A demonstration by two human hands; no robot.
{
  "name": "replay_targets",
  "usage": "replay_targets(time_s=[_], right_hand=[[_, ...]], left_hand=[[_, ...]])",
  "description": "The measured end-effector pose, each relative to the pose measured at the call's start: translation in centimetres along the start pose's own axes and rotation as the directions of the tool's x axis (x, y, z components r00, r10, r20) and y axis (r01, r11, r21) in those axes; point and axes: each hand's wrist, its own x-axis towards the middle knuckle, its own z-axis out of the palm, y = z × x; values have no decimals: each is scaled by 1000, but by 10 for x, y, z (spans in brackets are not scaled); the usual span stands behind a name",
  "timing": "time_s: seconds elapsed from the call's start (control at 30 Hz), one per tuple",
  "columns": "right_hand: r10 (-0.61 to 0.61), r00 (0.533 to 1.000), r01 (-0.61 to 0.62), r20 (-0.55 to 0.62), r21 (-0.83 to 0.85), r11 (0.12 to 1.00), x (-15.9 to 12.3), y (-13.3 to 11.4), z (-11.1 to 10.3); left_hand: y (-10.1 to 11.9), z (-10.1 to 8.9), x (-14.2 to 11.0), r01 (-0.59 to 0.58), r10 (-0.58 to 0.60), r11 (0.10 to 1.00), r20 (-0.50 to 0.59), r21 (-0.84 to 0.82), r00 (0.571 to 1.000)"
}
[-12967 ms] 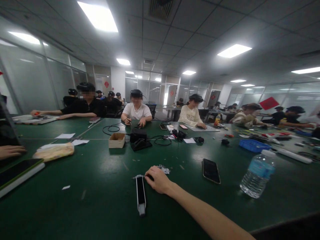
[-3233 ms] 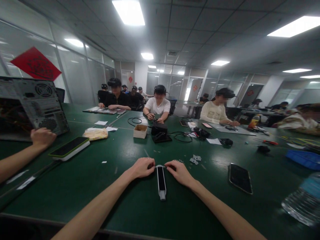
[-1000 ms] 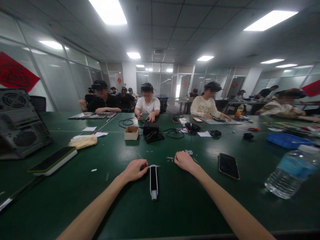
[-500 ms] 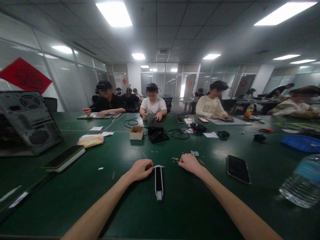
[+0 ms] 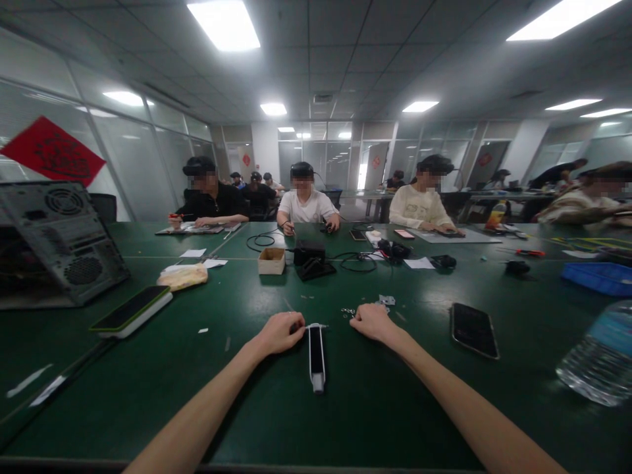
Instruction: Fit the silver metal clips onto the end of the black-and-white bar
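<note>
My left hand [image 5: 282, 332] rests on the green table, fingers curled together. A small dark patch shows at its fingertips, too small to name. Right beside them lies a narrow white-framed device with a long black face [image 5: 316, 352], its pale end toward me. A thin pale piece crosses the device's far end, close to my left fingertips. My right hand [image 5: 372, 322] is closed in a pinch over the table; whatever its fingertips hold is hidden. Several small shiny metal pieces [image 5: 348, 312] lie just left of it, and a little clear plastic bag [image 5: 386, 300] lies behind it.
A phone [image 5: 474, 330] and a water bottle [image 5: 600, 355] are at the right. On the left stand a computer case [image 5: 64, 243] and a green-edged device [image 5: 131, 311]. Ahead are a small cardboard box [image 5: 271, 262] and black cables. Several people sit across the table.
The whole view has shifted slightly. My hands keep nearly the same places, the right one a touch nearer the metal pieces. The person opposite has moved a hand to the right.
</note>
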Motion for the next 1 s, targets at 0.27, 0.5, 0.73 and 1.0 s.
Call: replay_targets(time_s=[0.27, 0.5, 0.73, 1.0], right_hand=[[-48, 996, 48, -74, 5, 999, 0, 10, -1], [-88, 995, 90, -47, 27, 996, 1, 17, -1], [-81, 997, 82, -20, 70, 994, -6, 7, -8], [-305, 910, 370, -280, 219, 903, -10, -5, 4]], left_hand=[[-3, 5, 0, 12, -12, 1000, -3, 24, 1000], [-4, 5, -2, -1, 1, 1000, -16, 16, 1000], [-3, 4, -3, -6, 7, 1000, -15, 13, 1000], [-2, 4, -2, 8, -8, 1000, 6, 11, 1000]])
